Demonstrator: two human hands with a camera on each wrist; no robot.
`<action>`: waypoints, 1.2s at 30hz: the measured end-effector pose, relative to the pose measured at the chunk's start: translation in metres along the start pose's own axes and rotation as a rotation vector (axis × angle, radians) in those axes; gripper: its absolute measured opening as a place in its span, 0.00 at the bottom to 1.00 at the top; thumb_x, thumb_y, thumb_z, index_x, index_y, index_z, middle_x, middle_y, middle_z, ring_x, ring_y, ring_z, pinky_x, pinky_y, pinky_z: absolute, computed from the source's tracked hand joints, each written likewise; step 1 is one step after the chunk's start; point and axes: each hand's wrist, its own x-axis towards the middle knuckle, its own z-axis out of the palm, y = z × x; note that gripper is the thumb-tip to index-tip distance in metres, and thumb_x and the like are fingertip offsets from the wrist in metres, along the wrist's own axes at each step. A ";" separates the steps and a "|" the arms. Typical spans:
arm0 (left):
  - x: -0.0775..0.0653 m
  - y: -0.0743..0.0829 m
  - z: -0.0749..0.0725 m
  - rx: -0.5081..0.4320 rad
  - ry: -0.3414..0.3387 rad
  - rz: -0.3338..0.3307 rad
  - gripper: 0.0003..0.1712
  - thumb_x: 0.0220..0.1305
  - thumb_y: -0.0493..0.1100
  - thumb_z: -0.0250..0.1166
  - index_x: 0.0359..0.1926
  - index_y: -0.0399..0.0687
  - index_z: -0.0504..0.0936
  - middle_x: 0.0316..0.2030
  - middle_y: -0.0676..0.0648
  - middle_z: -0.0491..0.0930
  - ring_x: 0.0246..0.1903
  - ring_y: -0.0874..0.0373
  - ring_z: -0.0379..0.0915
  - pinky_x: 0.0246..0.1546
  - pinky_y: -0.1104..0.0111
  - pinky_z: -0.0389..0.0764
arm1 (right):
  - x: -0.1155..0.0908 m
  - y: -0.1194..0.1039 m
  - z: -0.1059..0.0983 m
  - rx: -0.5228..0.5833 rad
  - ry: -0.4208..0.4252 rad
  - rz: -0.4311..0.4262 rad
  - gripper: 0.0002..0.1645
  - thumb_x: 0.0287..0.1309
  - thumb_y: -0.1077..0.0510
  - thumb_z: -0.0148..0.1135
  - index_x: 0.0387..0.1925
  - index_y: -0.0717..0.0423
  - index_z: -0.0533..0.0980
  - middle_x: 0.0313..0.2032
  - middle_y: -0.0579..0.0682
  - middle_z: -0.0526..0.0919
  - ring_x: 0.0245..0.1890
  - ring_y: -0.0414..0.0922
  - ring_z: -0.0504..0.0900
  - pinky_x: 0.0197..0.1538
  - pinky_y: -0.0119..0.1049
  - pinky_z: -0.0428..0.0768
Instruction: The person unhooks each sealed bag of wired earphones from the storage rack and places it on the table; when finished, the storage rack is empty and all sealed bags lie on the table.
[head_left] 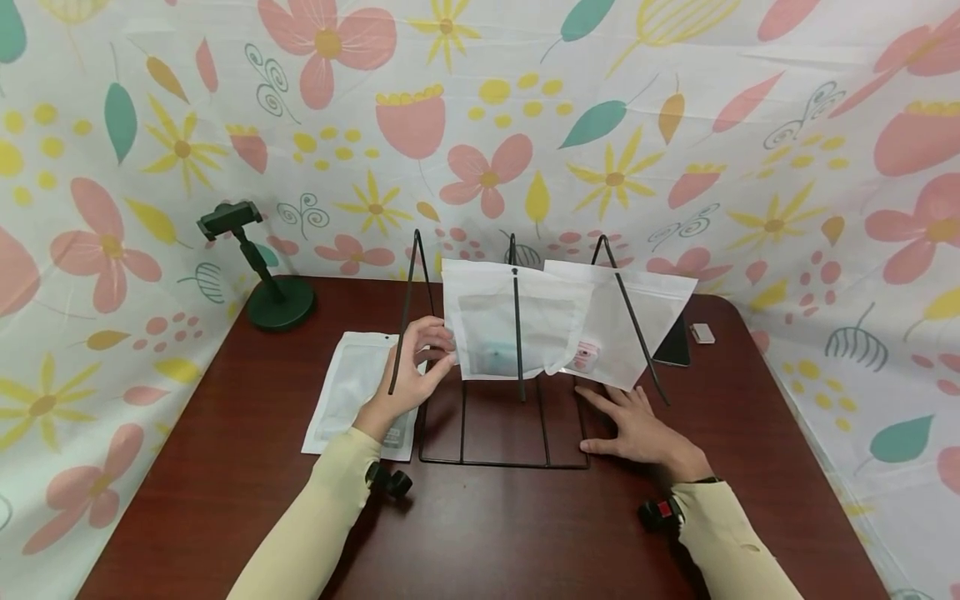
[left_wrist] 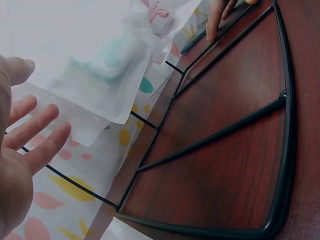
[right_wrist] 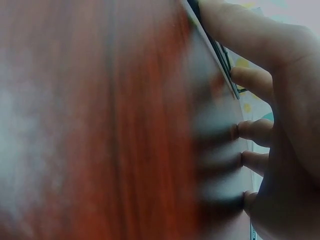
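Observation:
A black wire rack (head_left: 504, 465) stands on the table with two white zip pouches hanging from its prongs. The left pouch (head_left: 480, 287) shows a teal item through its clear front; the right pouch (head_left: 652, 300) has a pink item low inside, pink earphones in the left wrist view. My left hand (head_left: 412, 371) is at the left pouch's side edge, its fingers (left_wrist: 42, 122) extended and apart, the thumb overlapping the pouch in the left wrist view. My right hand (head_left: 637, 425) rests with spread fingers at the right side of the rack base, fingertips (right_wrist: 250, 130) on the tabletop.
Another white pouch (head_left: 348, 387) lies flat left of the rack, partly behind my left forearm. At the back left stands a dark green phone stand (head_left: 281, 304). A black phone (head_left: 673, 348) and a small white box (head_left: 702, 333) lie at the back right. Floral cloth hangs behind.

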 end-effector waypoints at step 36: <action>0.009 -0.009 0.026 -0.053 -0.078 -0.092 0.25 0.61 0.23 0.61 0.58 0.25 0.67 0.47 0.27 0.77 0.46 0.34 0.80 0.42 0.57 0.84 | 0.001 0.001 0.000 -0.014 -0.001 0.005 0.52 0.48 0.31 0.68 0.71 0.46 0.63 0.71 0.62 0.57 0.70 0.68 0.51 0.65 0.73 0.42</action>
